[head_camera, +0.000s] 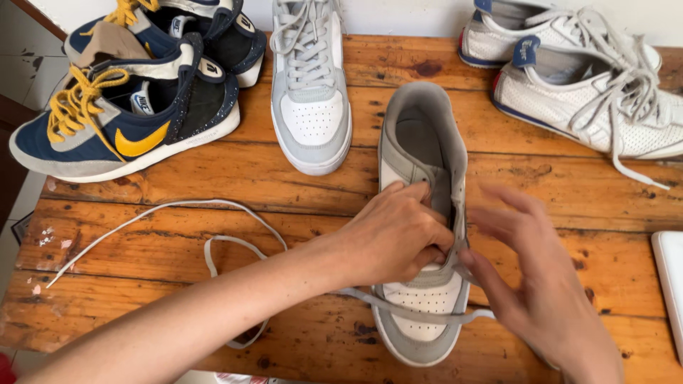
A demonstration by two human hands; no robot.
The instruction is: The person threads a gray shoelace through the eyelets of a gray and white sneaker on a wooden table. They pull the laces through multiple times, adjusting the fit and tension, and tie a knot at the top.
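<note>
Here the left hand [395, 235] is pinching the grey shoe [421, 213]; the right hand [533, 277], fingers apart, is hovering beside its lace [213, 245].

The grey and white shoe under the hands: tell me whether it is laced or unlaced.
Mostly unlaced. The grey and white shoe has bare upper eyelets, and its lace trails loose across the table, crossing only near the toe. Left hand grips the tongue area.

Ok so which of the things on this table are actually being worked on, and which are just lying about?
In hand:
- grey and white shoe, unlaced, held by the left hand
- grey lace, running across the toe and over the table
- right hand, beside the shoe

Lying about:
- matching laced grey shoe
- navy and yellow pair
- white pair
- white flat thing at the right edge
</note>
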